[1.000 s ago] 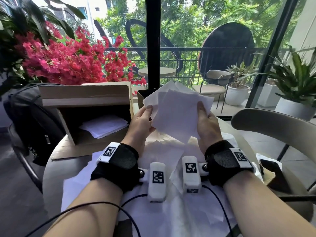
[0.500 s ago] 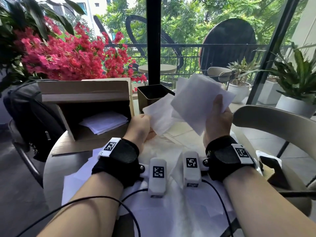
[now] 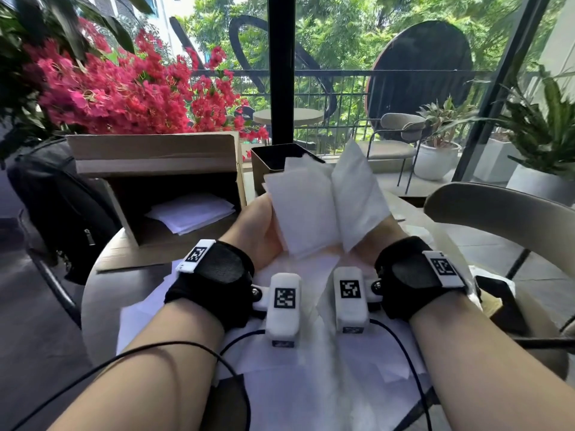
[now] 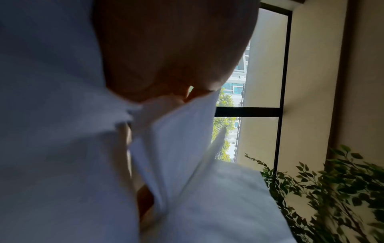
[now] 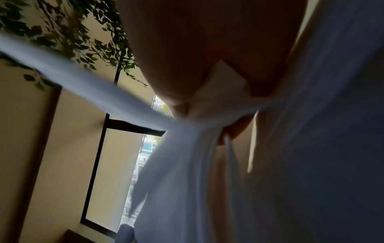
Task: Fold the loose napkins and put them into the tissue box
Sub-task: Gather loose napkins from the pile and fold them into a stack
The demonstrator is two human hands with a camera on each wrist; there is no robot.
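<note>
Both hands pinching upright napkins (image 3: 323,209), tissue box (image 3: 273,160) rim touching behind

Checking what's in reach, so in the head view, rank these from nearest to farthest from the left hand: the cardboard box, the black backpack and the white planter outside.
1. Cardboard box, just left of the left hand.
2. Black backpack, far left.
3. White planter, outside, right.

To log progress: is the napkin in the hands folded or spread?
Half folded: the napkin bends into two upright halves, between left hand and right hand.
</note>
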